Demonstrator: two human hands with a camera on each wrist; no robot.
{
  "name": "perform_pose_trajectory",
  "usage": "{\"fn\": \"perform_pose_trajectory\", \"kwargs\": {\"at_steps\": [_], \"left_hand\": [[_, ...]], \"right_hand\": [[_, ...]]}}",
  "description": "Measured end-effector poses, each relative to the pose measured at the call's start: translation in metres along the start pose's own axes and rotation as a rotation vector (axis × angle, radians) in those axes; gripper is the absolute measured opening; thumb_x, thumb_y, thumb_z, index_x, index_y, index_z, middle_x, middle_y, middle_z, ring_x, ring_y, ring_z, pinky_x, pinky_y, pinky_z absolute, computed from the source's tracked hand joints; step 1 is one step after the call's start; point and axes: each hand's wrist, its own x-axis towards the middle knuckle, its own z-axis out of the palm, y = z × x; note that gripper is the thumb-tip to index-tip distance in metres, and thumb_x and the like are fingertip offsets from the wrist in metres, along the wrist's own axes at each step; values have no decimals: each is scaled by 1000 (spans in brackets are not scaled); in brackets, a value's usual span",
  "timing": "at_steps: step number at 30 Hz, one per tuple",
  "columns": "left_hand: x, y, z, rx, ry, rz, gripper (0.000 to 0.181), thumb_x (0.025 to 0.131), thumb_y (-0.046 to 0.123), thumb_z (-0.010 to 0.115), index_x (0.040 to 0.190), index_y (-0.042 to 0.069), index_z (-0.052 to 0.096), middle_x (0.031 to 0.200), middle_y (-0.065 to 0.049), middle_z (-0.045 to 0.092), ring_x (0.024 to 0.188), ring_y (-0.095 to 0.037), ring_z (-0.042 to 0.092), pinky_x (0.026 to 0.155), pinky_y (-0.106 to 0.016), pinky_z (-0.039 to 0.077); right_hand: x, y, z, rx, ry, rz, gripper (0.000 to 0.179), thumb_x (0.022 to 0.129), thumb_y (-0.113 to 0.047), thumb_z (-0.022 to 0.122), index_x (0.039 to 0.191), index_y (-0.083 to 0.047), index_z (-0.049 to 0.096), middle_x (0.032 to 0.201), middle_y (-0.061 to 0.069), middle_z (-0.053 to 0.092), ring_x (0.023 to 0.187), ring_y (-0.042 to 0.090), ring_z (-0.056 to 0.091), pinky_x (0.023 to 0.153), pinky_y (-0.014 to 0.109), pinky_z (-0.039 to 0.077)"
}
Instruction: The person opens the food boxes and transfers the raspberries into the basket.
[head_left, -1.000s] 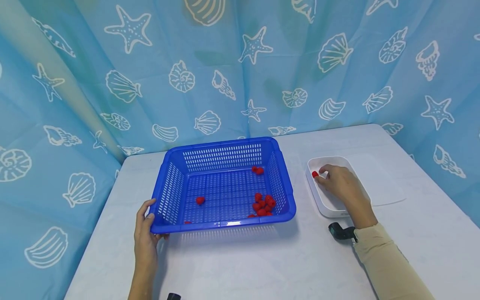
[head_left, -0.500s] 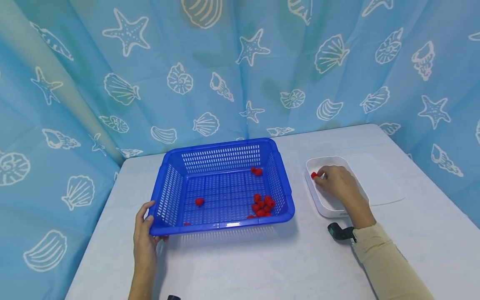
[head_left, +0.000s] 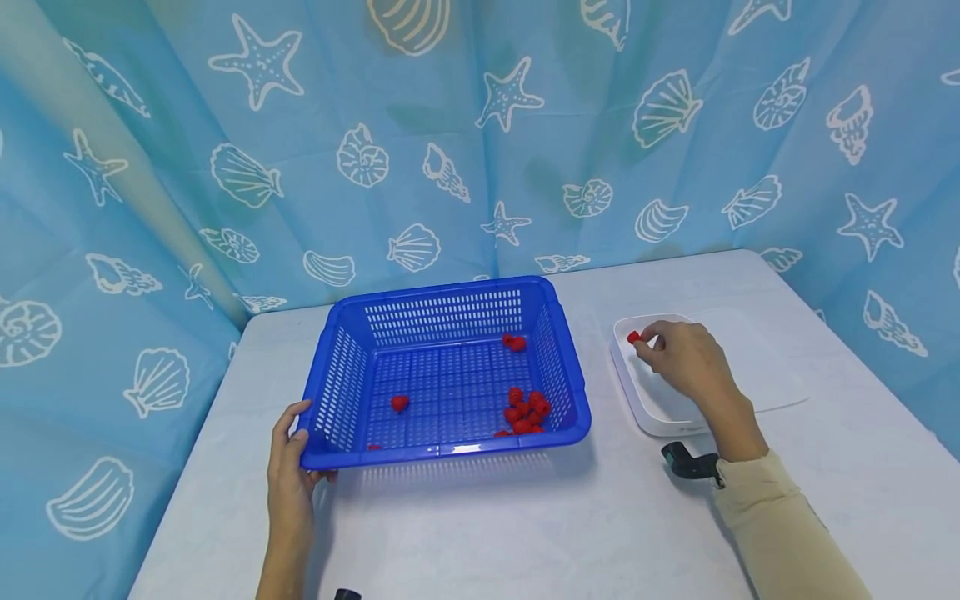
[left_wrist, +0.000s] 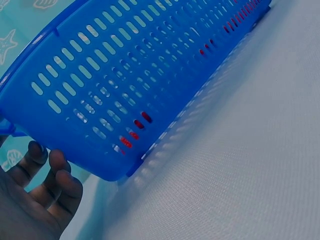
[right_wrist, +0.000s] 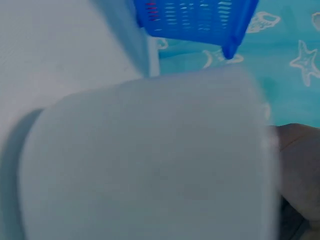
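Note:
My left hand grips the front left corner of a blue plastic basket, thumb on the rim. In the left wrist view its curled fingertips show below the basket's edge. Red raspberries cluster in the basket's front right corner, with a few others elsewhere on its floor. On the right, my right hand pinches one raspberry between thumb and finger, over a white container. In the right wrist view the container's blurred wall hides the fingertips.
A translucent flat lid lies right of the container on the white table. Behind and at both sides hangs a blue curtain with seashell prints. A dark wrist camera juts out beside the right wrist.
My right hand has lifted slightly with the raspberry pinched, after reaching down in the container. The left hand stays on the basket, which has not visibly moved.

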Motion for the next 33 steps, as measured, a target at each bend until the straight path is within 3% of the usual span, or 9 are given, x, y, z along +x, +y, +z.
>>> {"fn": "perform_pose_trajectory", "kwargs": {"at_steps": [11, 18, 33], "left_hand": [[-2, 4, -1, -43, -17, 8, 48, 87, 64, 38, 132, 46, 38, 136, 6, 37, 100, -28, 50, 59, -29, 47], [0, 2, -1, -42, -22, 8, 45, 89, 61, 36, 132, 46, 38, 136, 7, 37, 100, -27, 50, 59, -30, 47], [-9, 19, 0, -36, -34, -21, 53, 84, 69, 36, 132, 46, 37, 135, 6, 38, 95, -27, 52, 59, -29, 47]], "right_hand": [[-11, -23, -17, 27, 30, -50, 30, 86, -26, 61, 108, -7, 62, 67, 5, 52, 58, 20, 44, 43, 28, 36], [-20, -37, -24, 59, 86, -140, 25, 86, -24, 60, 104, -7, 64, 62, 2, 49, 54, 18, 42, 42, 28, 32], [-34, -60, -27, 82, 109, -287, 14, 86, -23, 62, 96, -14, 66, 57, -4, 47, 52, 14, 42, 46, 28, 34]]}}
